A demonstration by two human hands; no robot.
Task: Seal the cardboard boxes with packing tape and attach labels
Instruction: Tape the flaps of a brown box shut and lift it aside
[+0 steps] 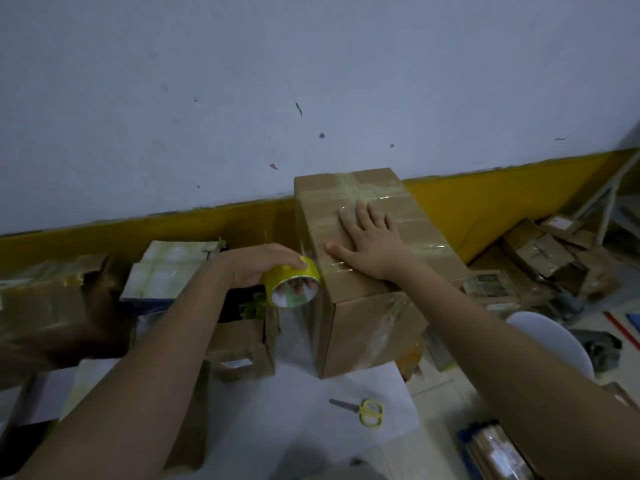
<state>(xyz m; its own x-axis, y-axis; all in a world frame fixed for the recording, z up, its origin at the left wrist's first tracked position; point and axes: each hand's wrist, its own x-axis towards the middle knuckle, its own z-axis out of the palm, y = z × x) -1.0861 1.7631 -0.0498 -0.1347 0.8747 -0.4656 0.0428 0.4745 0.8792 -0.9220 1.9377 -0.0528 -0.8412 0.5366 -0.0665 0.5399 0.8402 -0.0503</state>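
1. A tall cardboard box stands on a white surface near the wall, with its long top face running away from the camera.
2. Several bands of clear packing tape cross the top of the box, and another strip runs down its near right face.
3. The right hand lies flat on top of the box, palm down. Its grip is apart: fingers spread and pointing toward the wall, thumb stretched out to the left, holding nothing.
4. The left hand is just beside the box's upper left edge. Its grip is clamped on a yellow roll of packing tape, with the fingers over the outside and fingertips showing through the hollow core.
5. The open core of the roll faces the camera, and the roll touches or nearly touches the left corner of the box; a shiny band of tape runs down the box's left face below it.
6. A pair of scissors with yellow handles lies closed on the surface, in front of the box and apart from it.
7. To the left sit other taped cardboard boxes, and a loose heap of small cartons lies on the floor at the right by the yellow wall band.
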